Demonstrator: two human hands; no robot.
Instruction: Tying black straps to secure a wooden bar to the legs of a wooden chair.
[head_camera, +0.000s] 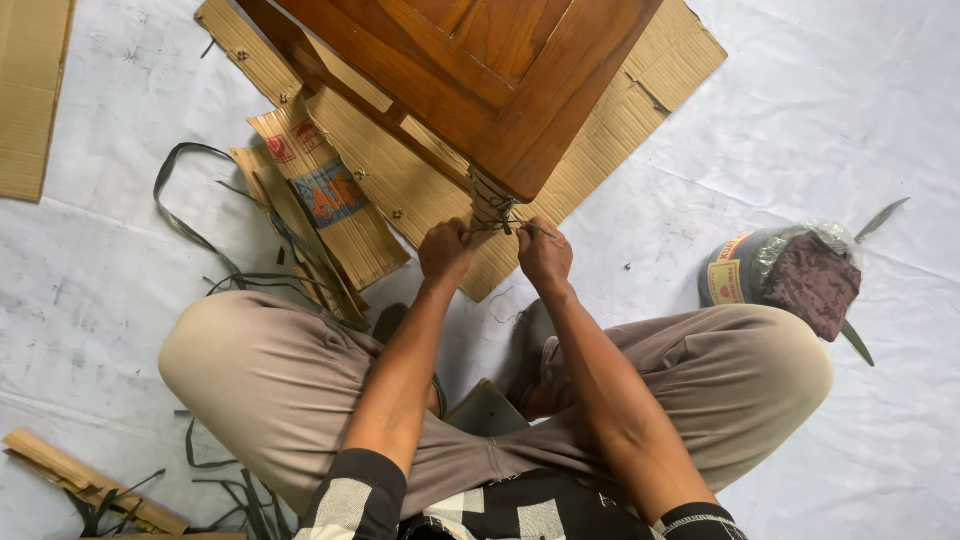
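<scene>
Left hand (444, 250) and right hand (544, 254) side by side, both pinching a thin dark strap (497, 226) stretched between them. Strap wound around cardboard-wrapped wooden furniture corner (492, 200) directly above the hands.

The wooden furniture piece (480, 70) runs off the top edge.

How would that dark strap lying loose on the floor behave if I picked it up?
The dark strap would likely flop and dangle: it lies in loose curves. It probably weighs little, being thin and narrow. It may snag other strips lying tangled beside it.

Bright even daylight, soft shadows, sharp focus, slight wide-angle edge distortion
</scene>
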